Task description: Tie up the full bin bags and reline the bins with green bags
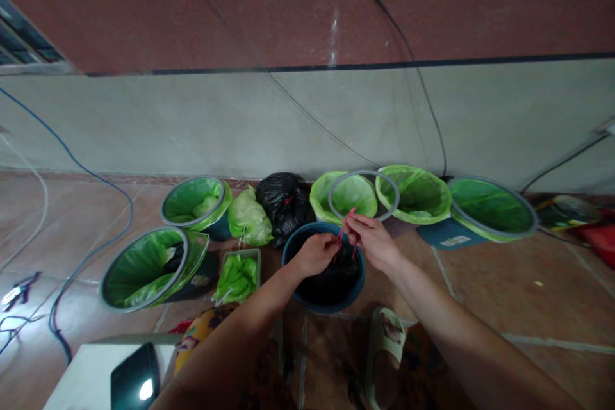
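Observation:
A blue bin stands in front of me with a black garbage bag inside it. Over its opening, my left hand pinches a red drawstring of that bag. Just to the right, my right hand is closed on the same drawstring, whose end sticks up above the fingers. A loose grey ring lies behind my hands, across two bins lined with green bags.
More green-lined bins stand at the right and left. Between them sit a tied green bag, a tied black bag and a small tray of green bags. A phone lies on a white surface. Cables cross the floor.

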`<state>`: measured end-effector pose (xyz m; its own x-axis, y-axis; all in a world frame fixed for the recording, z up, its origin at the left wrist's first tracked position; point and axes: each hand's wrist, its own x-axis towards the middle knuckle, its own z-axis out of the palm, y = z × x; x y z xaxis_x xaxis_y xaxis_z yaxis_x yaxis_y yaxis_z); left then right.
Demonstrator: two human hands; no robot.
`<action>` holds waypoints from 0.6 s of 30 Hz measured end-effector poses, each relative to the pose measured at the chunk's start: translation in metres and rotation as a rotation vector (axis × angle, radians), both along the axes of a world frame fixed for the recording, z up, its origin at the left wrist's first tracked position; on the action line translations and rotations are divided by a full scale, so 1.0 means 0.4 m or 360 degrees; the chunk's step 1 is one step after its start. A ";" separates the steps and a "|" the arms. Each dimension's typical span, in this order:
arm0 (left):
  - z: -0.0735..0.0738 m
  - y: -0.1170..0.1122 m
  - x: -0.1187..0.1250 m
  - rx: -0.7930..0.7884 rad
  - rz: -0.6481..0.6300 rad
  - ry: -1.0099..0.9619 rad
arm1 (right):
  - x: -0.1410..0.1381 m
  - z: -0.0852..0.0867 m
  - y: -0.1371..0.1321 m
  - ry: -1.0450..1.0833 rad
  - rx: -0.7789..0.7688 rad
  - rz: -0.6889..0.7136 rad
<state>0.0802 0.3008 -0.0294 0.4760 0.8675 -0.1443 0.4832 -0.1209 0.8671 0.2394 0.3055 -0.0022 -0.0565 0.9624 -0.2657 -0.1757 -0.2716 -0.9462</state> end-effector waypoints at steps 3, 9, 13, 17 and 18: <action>-0.001 -0.002 0.008 -0.0007 0.0031 0.0122 | 0.012 0.007 0.004 0.0030 -0.0026 -0.0040; 0.000 -0.004 0.029 0.0004 0.0043 0.0153 | 0.011 0.015 -0.003 0.0098 -0.0020 -0.0011; -0.008 -0.008 0.040 0.0041 0.0134 0.0123 | 0.006 0.019 -0.005 0.0158 -0.0018 0.0022; -0.025 -0.002 0.036 0.0105 0.0446 0.0068 | 0.004 0.020 0.001 0.0170 -0.0002 -0.0015; -0.030 -0.001 0.034 0.0112 0.0476 0.0043 | 0.004 0.020 0.002 0.0174 0.0002 -0.0019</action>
<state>0.0938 0.3005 -0.0412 0.1950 0.9768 -0.0880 0.5294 -0.0294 0.8479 0.2408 0.3062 0.0059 -0.0738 0.9635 -0.2572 -0.2813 -0.2675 -0.9216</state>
